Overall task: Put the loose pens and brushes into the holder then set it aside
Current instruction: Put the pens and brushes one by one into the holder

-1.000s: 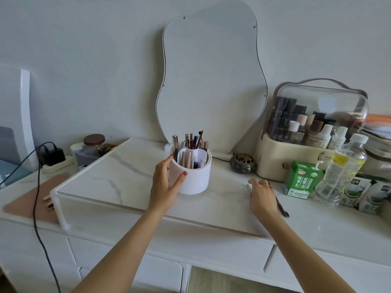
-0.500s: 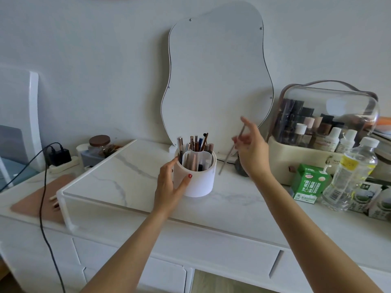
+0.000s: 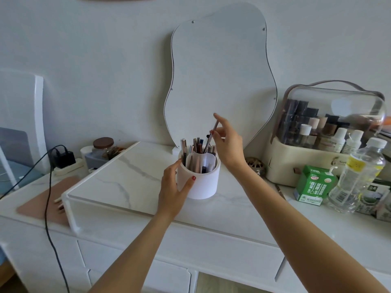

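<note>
A white round holder (image 3: 204,182) stands on the marble-look riser, with several pens and brushes upright inside it. My left hand (image 3: 172,187) wraps the holder's left side, thumb on its front. My right hand (image 3: 227,142) hovers just above and right of the rim, pinching a thin grey pen (image 3: 210,138) whose lower end dips into the holder. One more thin brown brush (image 3: 280,191) lies on the desk to the right, by the green carton.
A wavy mirror (image 3: 220,81) leans on the wall right behind the holder. At the right are a cosmetics case (image 3: 313,161), green carton (image 3: 315,182), clear bottle (image 3: 359,176) and small round dish (image 3: 255,164). A jar (image 3: 103,148), charger and black cable (image 3: 49,187) sit left.
My right hand picked the pen up off the desk at the right and carried it left over the holder, where its tip now enters. My left hand stayed on the holder.
</note>
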